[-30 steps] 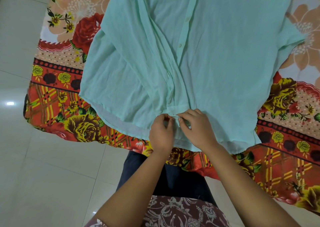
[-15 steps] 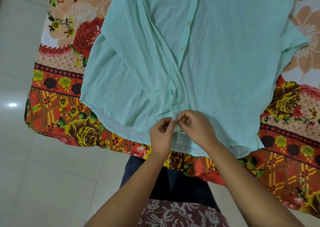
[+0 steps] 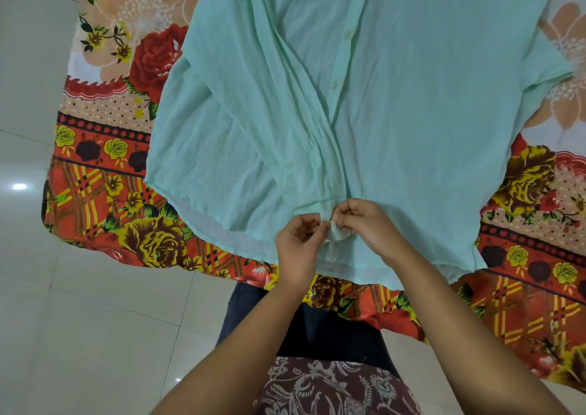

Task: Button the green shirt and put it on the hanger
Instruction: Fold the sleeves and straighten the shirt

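The green shirt [image 3: 396, 122] is lying flat on the flowered bedsheet [image 3: 104, 199]. My left hand [image 3: 298, 246] and my right hand [image 3: 364, 224] are pinching its front edge together just above the hem, fingertips almost touching.

A bed is covered by a floral bedsheet [image 3: 104, 173] printed in red, orange and yellow roses. A green shirt [image 3: 412, 129] is spread flat upon the bedsheet, its hem laid near the bedsheet's near edge. Pale floor tiles [image 3: 79, 319] are seen below that edge.
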